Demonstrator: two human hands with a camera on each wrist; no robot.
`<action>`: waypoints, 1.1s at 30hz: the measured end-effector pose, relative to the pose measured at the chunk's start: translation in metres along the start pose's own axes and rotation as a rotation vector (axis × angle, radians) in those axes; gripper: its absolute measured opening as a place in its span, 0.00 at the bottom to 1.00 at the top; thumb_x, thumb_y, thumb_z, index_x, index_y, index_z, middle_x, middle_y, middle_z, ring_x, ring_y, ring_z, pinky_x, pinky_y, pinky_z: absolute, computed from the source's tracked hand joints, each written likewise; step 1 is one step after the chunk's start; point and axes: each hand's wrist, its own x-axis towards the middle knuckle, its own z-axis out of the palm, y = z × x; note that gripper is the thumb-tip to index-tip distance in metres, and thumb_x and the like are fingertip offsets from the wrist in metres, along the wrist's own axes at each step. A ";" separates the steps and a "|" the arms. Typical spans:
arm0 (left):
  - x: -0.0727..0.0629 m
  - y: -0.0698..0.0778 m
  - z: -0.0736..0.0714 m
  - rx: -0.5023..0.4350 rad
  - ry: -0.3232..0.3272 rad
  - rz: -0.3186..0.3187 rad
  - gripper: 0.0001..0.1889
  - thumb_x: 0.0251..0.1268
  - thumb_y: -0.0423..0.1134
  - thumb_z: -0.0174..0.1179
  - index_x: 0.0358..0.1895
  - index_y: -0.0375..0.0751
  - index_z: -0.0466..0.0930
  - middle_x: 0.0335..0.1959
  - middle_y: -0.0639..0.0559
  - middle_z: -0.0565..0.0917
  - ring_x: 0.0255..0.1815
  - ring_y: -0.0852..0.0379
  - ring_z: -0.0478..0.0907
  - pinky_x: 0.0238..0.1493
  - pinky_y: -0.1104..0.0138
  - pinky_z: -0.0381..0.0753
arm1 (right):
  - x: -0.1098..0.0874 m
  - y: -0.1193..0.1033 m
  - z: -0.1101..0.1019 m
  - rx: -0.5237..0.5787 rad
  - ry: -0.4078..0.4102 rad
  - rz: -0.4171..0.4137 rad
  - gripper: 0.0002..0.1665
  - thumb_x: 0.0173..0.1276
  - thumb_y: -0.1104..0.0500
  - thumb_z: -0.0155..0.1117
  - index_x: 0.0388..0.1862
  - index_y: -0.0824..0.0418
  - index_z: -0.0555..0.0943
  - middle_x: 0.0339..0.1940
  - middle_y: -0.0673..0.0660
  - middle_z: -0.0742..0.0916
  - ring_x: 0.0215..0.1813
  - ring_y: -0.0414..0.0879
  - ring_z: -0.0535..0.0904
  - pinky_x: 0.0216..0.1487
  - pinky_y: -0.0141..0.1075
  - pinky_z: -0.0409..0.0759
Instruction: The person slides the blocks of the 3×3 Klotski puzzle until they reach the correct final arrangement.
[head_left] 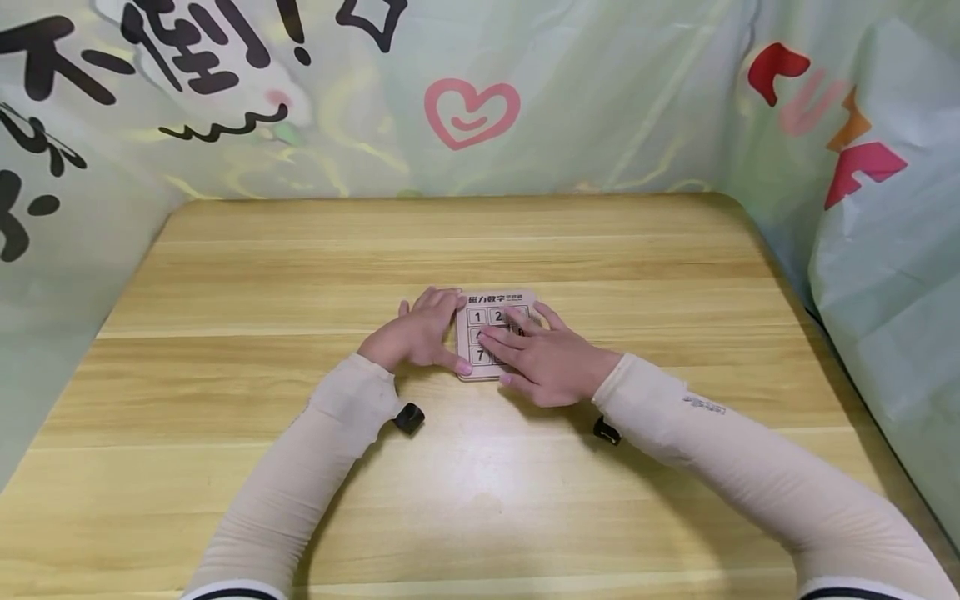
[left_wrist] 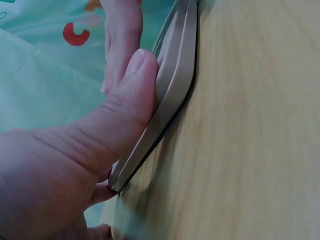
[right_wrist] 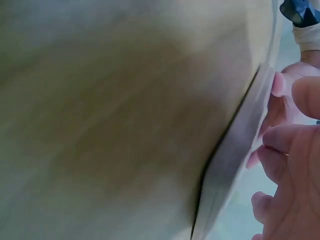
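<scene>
A flat, pale pink sliding number puzzle (head_left: 477,316) lies on the table, with dark Chinese print along its top. Tiles 1, 2 and 7 can be read, and the right hand covers several others. At the puzzle's left side, the left hand (head_left: 420,333) holds it, thumb on the lower left corner and fingertips by the upper left one. In the left wrist view that thumb (left_wrist: 137,85) presses on the rounded frame. Over the tiles lies the right hand (head_left: 558,360), fingers extended and fingertips touching the face. The right wrist view shows the puzzle's side edge (right_wrist: 232,150).
The wooden table (head_left: 300,267) spreads around the puzzle on all sides. Behind it and at both sides hangs a pale green printed cloth (head_left: 600,100). Dark wrist cameras, one a small black block (head_left: 409,418), sit below the sleeved wrists.
</scene>
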 end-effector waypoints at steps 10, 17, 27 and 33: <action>0.001 -0.001 0.001 0.003 -0.010 -0.016 0.61 0.39 0.64 0.73 0.76 0.43 0.48 0.79 0.45 0.43 0.77 0.40 0.32 0.70 0.38 0.30 | -0.008 0.008 0.003 -0.003 0.020 0.023 0.33 0.78 0.45 0.39 0.77 0.58 0.58 0.76 0.53 0.62 0.78 0.61 0.44 0.72 0.63 0.38; 0.001 -0.002 0.001 -0.022 -0.006 -0.004 0.61 0.40 0.62 0.74 0.76 0.42 0.49 0.79 0.46 0.44 0.77 0.41 0.32 0.70 0.38 0.29 | -0.012 0.017 -0.007 0.041 0.070 0.071 0.31 0.78 0.48 0.39 0.74 0.59 0.63 0.74 0.55 0.66 0.78 0.60 0.45 0.72 0.62 0.40; 0.000 -0.001 -0.001 -0.018 -0.006 0.002 0.60 0.41 0.62 0.74 0.76 0.43 0.49 0.79 0.46 0.43 0.77 0.40 0.32 0.70 0.38 0.29 | -0.031 0.006 -0.002 0.047 0.071 0.012 0.27 0.78 0.50 0.41 0.67 0.60 0.74 0.68 0.53 0.75 0.75 0.59 0.55 0.71 0.64 0.46; 0.000 0.000 -0.002 -0.015 -0.007 -0.007 0.60 0.41 0.62 0.74 0.75 0.43 0.49 0.79 0.46 0.43 0.77 0.40 0.32 0.70 0.38 0.29 | -0.018 0.006 0.000 0.074 0.099 -0.004 0.29 0.78 0.49 0.42 0.72 0.60 0.68 0.71 0.56 0.70 0.76 0.59 0.51 0.71 0.63 0.47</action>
